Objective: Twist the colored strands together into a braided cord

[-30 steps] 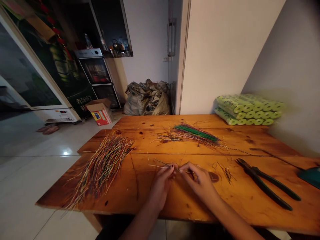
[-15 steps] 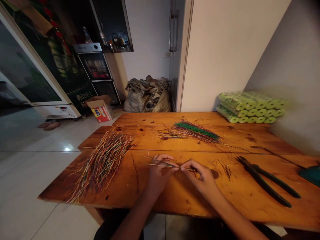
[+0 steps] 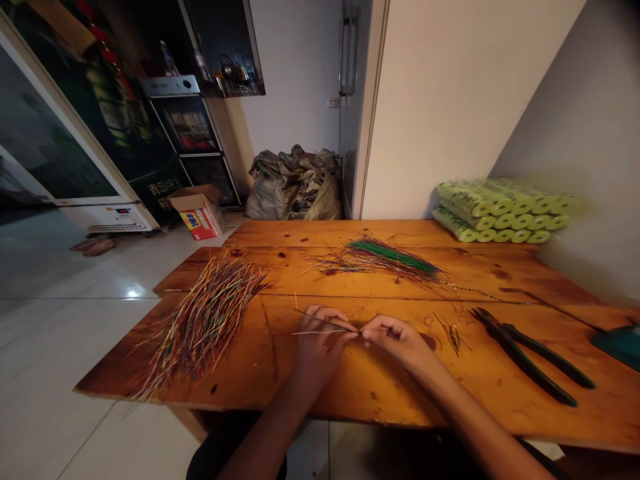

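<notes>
My left hand pinches thin wires, one pale and one dark, whose free ends stick out to the left. Fingertip to fingertip with it, my right hand is closed in a pinch at the wires' right end; the exact spot between the fingers is too small to make out. Both hands are just above the wooden table. Left of them lies a large loose pile of coloured wires. Beyond them is a second bundle, with green wires in its middle.
Pliers with dark handles lie on the right, beside a few short wire scraps. A teal object with a thin rod is at the right edge. Stacked green-wrapped rolls stand at the back right. A cardboard box sits on the floor.
My right hand's fingers have curled in more, and the wire end that showed under them is now out of sight. My left hand keeps its pinch. The view has shifted slightly.
</notes>
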A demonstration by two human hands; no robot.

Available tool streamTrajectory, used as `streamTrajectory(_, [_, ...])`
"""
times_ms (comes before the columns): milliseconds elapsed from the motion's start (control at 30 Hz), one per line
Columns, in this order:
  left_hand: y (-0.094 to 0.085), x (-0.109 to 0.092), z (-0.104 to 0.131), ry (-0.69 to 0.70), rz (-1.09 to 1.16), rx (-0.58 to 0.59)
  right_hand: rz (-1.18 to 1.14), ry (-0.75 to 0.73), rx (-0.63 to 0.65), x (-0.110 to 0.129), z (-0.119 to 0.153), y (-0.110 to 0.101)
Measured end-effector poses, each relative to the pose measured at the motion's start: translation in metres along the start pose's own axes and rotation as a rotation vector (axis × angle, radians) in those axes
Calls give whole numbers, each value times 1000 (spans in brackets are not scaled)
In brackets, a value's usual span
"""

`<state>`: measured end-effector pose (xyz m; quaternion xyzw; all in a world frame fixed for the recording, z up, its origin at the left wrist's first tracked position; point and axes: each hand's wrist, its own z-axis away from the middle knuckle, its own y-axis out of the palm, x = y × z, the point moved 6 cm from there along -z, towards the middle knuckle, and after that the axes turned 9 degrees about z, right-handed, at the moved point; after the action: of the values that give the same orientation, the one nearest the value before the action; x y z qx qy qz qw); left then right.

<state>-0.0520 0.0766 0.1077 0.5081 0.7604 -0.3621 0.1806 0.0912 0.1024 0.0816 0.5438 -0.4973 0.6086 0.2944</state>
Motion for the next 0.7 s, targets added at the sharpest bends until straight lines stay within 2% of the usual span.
streamTrajectory(200, [-1, -7, -1, 17, -15, 26, -81, 85, 16, -2, 2, 2])
streamTrajectory(300, [0, -8, 0, 30, -6, 34, -42, 58, 28, 2, 3, 3])
streamTrajectory(467, [2, -4, 5, 14, 37, 19, 267, -90, -28, 21, 8, -3])
streamTrajectory(600, [6, -1, 7, -35, 87, 24, 639, -313, -131, 38, 15, -7])
streamTrajectory(700, [6, -2, 7, -30, 84, 8, 749, -413, -175, 43, 18, -6])
